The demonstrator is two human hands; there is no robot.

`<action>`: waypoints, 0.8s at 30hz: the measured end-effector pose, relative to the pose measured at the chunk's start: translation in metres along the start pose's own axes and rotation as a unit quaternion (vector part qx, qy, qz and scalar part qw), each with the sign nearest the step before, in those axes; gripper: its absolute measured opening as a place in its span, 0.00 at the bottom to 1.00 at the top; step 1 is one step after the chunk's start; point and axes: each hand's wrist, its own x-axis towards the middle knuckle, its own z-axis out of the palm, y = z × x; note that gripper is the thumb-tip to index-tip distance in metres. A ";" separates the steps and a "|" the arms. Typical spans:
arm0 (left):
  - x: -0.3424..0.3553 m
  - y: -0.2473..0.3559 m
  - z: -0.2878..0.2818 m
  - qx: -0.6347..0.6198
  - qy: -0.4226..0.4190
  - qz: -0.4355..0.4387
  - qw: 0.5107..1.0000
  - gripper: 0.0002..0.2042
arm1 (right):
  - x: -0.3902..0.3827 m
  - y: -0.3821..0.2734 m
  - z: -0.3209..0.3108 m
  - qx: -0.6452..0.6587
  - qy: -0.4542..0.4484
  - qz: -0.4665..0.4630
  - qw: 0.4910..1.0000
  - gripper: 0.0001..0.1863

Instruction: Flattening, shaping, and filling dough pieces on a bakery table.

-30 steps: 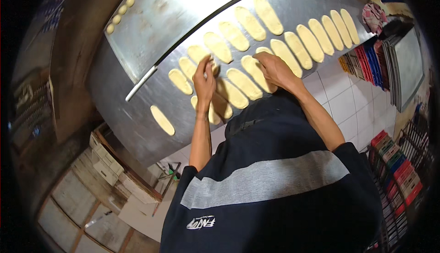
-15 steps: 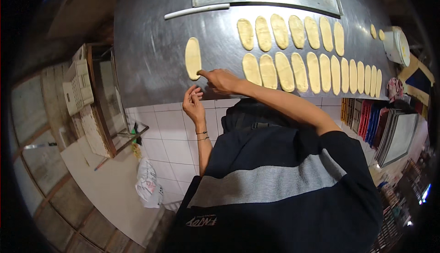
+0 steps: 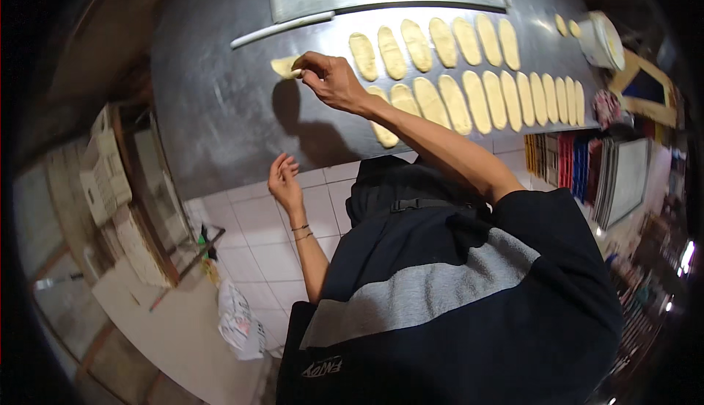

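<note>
Dough strip (image 3: 282, 66), flat before, is now pinched in the right hand (image 3: 330, 82).
Near the white rod (image 3: 282, 29), it rises at least partly off the desk (image 3: 209, 104); farther from the rod, the left hand (image 3: 284, 181) spreads loosely, empty.

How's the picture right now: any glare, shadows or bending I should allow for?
Head view: bright glare on the metal table around the upper dough row; dark shadows just below the right hand; straight edges bend toward the rim, corners black.

A white bucket (image 3: 600, 42) and a pink cloth (image 3: 606, 108) sit at the counter's (image 3: 209, 100) right end, with a white plastic bag (image 3: 239, 323) down past its near edge.
</note>
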 end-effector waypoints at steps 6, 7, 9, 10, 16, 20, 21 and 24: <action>0.019 0.011 0.058 0.044 -0.058 -0.034 0.997 0.14 | -0.033 -0.034 -0.188 0.035 0.061 -0.042 0.997 0.09; 0.020 0.020 0.073 0.063 -0.068 0.008 0.996 0.14 | -0.043 -0.035 -0.221 -0.019 0.072 -0.048 0.996 0.08; 0.028 0.042 0.112 0.064 -0.076 0.032 0.995 0.14 | -0.064 -0.032 -0.283 -0.136 0.090 -0.076 0.984 0.07; 0.030 0.055 0.133 0.066 -0.091 0.057 0.992 0.14 | -0.080 -0.030 -0.312 -0.203 0.101 -0.061 0.972 0.08; 0.021 0.127 0.330 -0.163 -0.097 -0.079 0.979 0.11 | -0.153 0.000 -0.471 -0.371 -0.050 0.083 0.924 0.25; -0.010 0.167 0.476 -0.126 -0.287 -0.015 0.950 0.13 | -0.146 0.016 -0.547 -0.346 0.058 0.063 0.934 0.31; -0.016 0.179 0.504 -0.066 -0.332 0.037 0.940 0.13 | -0.137 0.022 -0.560 -0.338 0.046 0.054 0.939 0.31; -0.030 0.215 0.572 -0.043 -0.360 0.105 0.926 0.12 | -0.119 0.055 -0.585 -0.316 0.139 0.028 0.938 0.25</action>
